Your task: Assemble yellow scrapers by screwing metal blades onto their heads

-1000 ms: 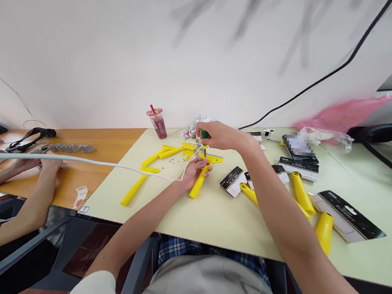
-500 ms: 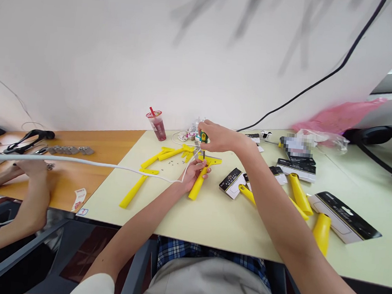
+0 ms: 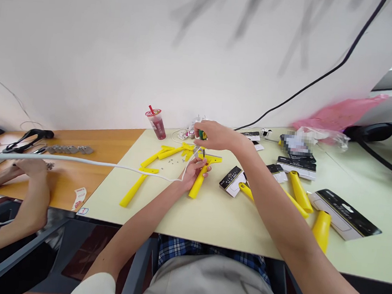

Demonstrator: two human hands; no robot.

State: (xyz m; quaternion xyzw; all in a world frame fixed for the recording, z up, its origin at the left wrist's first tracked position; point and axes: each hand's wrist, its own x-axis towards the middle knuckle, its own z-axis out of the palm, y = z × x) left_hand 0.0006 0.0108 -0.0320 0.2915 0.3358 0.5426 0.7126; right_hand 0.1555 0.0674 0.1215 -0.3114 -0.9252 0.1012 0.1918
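Head camera gives me both hands together, near the middle of the pale tabletop. I have the left hand wrapped around a yellow T-headed scraper, fingers closed just below its head, the handle slanting back toward the person. My right hand is above it, closed around the green-and-yellow grip of a screwdriver. Its dark shaft points down at the scraper's head — I cannot tell from here whether the tip is seated in a screw.

Just left of the hands I see small screws scattered on the table, with more yellow scraper parts grouped behind them and a single T-headed handle lying apart, nearer the front edge. A white cable crosses my view from the left toward the left hand. Behind, near the wall, a drink cup stands with a red straw.

To the right, partly under the right forearm, lie black-and-white packaging cards and yellow handles; farther back is a pink plastic bag. Far left, a co-worker's hands are over an orange-brown wooden table — near a row of grey blocks.
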